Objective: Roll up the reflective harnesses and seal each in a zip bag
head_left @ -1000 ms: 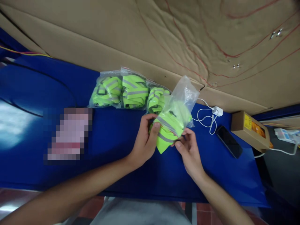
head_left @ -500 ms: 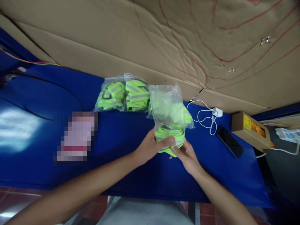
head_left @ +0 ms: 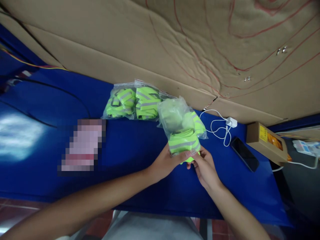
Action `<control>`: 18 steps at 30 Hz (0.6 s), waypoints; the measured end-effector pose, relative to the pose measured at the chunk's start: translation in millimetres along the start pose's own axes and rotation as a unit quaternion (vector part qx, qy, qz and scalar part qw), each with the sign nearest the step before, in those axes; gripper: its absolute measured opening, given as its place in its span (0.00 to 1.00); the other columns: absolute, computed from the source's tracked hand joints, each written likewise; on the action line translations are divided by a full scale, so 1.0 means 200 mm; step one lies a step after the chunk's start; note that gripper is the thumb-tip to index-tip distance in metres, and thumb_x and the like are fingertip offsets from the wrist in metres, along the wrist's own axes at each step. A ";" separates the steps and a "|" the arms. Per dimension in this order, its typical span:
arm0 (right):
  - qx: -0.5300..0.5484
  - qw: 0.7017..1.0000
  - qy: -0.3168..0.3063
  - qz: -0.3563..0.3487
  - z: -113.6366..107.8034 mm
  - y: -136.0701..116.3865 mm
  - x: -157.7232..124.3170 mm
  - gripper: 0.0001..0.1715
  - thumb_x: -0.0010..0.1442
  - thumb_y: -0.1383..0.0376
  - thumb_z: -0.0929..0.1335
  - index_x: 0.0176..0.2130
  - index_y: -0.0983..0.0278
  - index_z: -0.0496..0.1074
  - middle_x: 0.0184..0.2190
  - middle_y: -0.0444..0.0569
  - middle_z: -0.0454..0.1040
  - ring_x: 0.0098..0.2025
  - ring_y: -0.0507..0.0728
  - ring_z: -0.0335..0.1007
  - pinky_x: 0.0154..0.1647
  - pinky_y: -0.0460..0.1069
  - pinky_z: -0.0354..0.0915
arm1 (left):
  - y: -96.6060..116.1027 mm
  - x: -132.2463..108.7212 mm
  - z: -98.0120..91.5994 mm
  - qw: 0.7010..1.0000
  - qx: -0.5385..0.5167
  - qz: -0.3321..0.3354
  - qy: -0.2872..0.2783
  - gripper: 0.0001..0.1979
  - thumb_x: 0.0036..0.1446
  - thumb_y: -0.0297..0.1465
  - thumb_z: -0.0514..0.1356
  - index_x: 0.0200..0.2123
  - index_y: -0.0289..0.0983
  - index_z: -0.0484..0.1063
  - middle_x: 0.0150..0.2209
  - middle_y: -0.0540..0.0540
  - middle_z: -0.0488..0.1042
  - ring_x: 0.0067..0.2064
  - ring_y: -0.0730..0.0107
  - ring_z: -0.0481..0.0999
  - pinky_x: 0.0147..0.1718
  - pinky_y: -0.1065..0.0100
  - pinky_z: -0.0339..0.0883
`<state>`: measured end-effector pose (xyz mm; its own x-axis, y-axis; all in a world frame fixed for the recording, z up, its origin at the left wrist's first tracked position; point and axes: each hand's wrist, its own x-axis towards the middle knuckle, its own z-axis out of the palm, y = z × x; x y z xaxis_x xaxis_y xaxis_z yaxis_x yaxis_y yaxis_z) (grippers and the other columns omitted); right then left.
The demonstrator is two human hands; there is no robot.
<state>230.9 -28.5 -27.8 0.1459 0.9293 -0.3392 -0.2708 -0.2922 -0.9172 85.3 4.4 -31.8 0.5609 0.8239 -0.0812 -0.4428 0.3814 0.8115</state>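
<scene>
Both my hands grip a clear plastic bag [head_left: 172, 110] with a folded yellow-green reflective strap [head_left: 183, 141] inside, just above the blue table. My left hand [head_left: 166, 161] is closed on the bag's lower left, its thumb across the front. At the lower right, my right hand [head_left: 203, 163] is closed on the bag too, its thumb close to the left thumb. Behind the held bag, another bagged strap [head_left: 199, 125] is partly hidden. To its left, two more bagged straps, one on the left [head_left: 122, 101] and one beside it [head_left: 148, 103], lie against the cardboard.
A cardboard wall [head_left: 105, 50] rises along the table's back. On the right of the blue tabletop [head_left: 130, 146] are a white cable with a charger [head_left: 231, 122], a black phone [head_left: 245, 154] and a cardboard box [head_left: 266, 141]. A pixelated pink item [head_left: 83, 145] lies left; black cables [head_left: 62, 91] run behind it.
The held bag has tilted, its upper part sinking and crumpling toward the back while the strap's face shows more. Both hands have shifted slightly to the right and down.
</scene>
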 end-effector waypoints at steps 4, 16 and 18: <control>0.028 0.998 0.046 -0.021 0.04 0.04 -0.01 0.20 0.57 0.51 0.77 0.40 0.63 0.76 0.30 0.44 0.77 0.27 0.51 0.70 0.29 0.46 0.70 | -0.13 -0.02 0.04 0.995 0.053 0.050 0.071 0.22 0.59 0.43 0.68 0.51 0.37 0.72 0.49 0.41 0.78 0.50 0.59 0.77 0.53 0.58 0.70; 0.015 0.997 -0.070 0.023 -0.04 -0.02 -0.01 0.21 0.47 0.61 0.82 0.40 0.63 0.78 0.29 0.45 0.78 0.28 0.54 0.73 0.31 0.48 0.73 | 0.05 -0.01 -0.06 0.995 -0.088 -0.033 0.037 0.29 0.50 0.42 0.75 0.52 0.35 0.75 0.47 0.39 0.80 0.46 0.54 0.80 0.47 0.57 0.72; 0.042 0.996 -0.067 0.029 -0.02 -0.01 -0.02 0.23 0.47 0.62 0.81 0.43 0.62 0.78 0.33 0.46 0.80 0.32 0.55 0.76 0.36 0.49 0.75 | 0.03 -0.01 -0.06 0.994 -0.076 -0.024 0.071 0.27 0.49 0.35 0.76 0.51 0.36 0.76 0.48 0.41 0.81 0.49 0.56 0.80 0.50 0.60 0.72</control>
<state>234.8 -32.4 -25.5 0.0012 0.9351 -0.3543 -0.3540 -0.3310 -0.8747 73.7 10.6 -32.6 0.4832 0.8506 -0.2074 -0.5254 0.4712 0.7085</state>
